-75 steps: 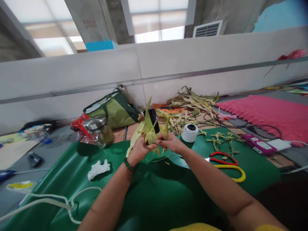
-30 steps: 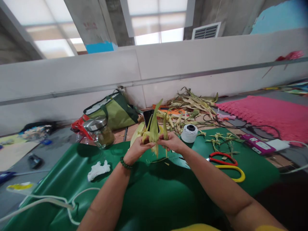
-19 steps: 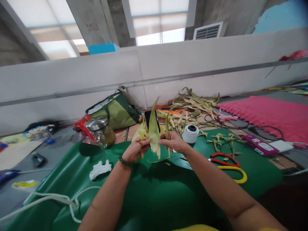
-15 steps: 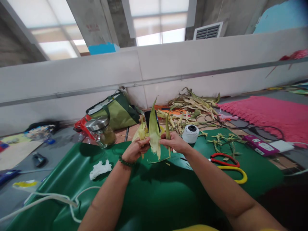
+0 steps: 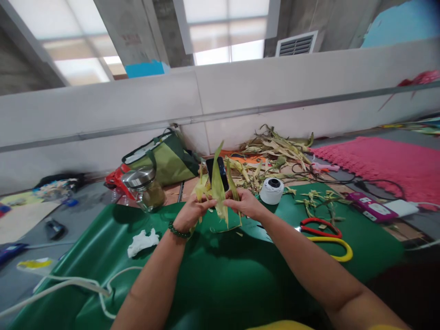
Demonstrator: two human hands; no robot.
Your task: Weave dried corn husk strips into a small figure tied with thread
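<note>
Between my two hands stands a green-yellow corn husk [image 5: 217,183], upright, its pointed tip up and its torn end down. My left hand [image 5: 192,213], with a beaded bracelet at the wrist, pinches the husk's left edge and also has paler husk pieces [image 5: 201,187] in its fingers. On the other edge, my right hand [image 5: 245,204] is closed with thumb and fingertips, a narrow husk strip [image 5: 233,183] held along with it. A dark phone [image 5: 222,170] stands just behind, partly covered by the husk. Below lies the green mat [image 5: 220,275].
Right of my hands are a white thread spool [image 5: 271,191] and scissors with red and yellow handles [image 5: 332,243]. A husk pile [image 5: 275,149] lies behind. On the left stand a glass jar [image 5: 146,190] and a green bag [image 5: 165,156]; crumpled tissue [image 5: 142,243] is nearer.
My hands have come slightly closer together. The middle husk has turned and looks narrower, and the right strip has shifted left toward it.
</note>
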